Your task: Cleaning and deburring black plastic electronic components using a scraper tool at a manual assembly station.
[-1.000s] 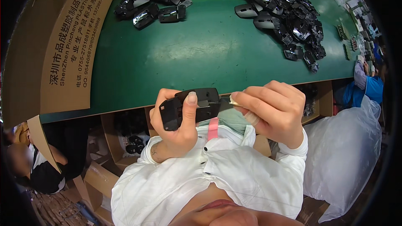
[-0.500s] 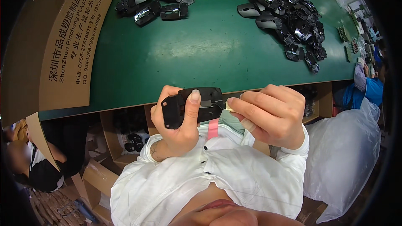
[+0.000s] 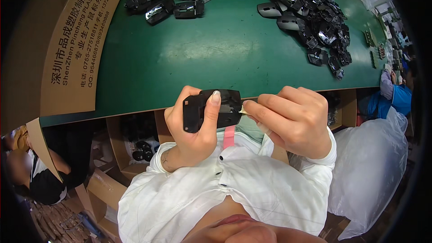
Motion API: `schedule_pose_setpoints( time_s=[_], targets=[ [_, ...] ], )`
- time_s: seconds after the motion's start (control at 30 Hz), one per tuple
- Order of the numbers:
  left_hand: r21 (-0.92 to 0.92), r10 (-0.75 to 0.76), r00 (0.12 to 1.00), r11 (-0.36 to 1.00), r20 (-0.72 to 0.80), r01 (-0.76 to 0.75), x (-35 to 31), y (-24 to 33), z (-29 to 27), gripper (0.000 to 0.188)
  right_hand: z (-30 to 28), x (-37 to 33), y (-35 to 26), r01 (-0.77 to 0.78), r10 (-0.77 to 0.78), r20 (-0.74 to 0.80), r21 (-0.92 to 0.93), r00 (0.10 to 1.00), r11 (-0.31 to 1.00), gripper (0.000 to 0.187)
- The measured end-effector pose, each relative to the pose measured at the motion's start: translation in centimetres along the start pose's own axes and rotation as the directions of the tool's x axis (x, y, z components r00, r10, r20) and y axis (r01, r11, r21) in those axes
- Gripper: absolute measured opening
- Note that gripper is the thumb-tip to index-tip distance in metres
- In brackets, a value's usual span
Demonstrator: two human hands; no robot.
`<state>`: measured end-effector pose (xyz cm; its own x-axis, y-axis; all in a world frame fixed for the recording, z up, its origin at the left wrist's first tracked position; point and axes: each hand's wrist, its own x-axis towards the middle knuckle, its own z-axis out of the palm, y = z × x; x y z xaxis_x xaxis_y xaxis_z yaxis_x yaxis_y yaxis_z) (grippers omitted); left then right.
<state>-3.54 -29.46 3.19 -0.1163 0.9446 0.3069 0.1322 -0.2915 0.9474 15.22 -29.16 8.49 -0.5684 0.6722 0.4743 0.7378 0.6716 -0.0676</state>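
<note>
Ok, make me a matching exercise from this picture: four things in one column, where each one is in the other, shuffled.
Things:
1. black plastic part
2. cardboard box
3. big heap of black parts
4. clear plastic bag

Places:
A. far right of the green table
B. below the table edge, at the person's right
C. gripped in the left hand, right hand at its end
D. left end of the table

Pairs: 1-C, 2-D, 3-A, 4-B
</note>
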Motion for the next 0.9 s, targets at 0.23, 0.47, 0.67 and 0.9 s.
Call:
schedule_pose_setpoints(
  time_s=[0.23,0.47,0.67,0.9],
  targets=[
    [0.051,-0.012,0.999,0.999,0.03,0.011,0.1,-0.8,0.9,0.014,-0.2,0.3,-0.1,0.039,0.001,0.194,-0.199,0.981,0.979,0.013],
    [0.12,0.05,0.991,0.992,-0.121,-0.035,0.6,-1.4,0.5,0.013,-0.4,-0.8,2.6,-0.048,0.29,0.266,-0.655,0.919,0.754,0.016],
    [-0.025,-0.134,0.986,0.991,-0.102,0.132,1.3,-0.1,-1.6,0.014,-2.7,-2.4,3.1,-0.268,0.466,0.258,-0.549,0.846,0.791,0.008],
    [-0.064,-0.085,0.994,0.995,-0.064,0.081,0.5,-0.1,-1.3,0.014,-2.1,-1.9,2.4,-0.311,0.374,0.217,-0.277,0.902,0.909,0.014]
  ],
)
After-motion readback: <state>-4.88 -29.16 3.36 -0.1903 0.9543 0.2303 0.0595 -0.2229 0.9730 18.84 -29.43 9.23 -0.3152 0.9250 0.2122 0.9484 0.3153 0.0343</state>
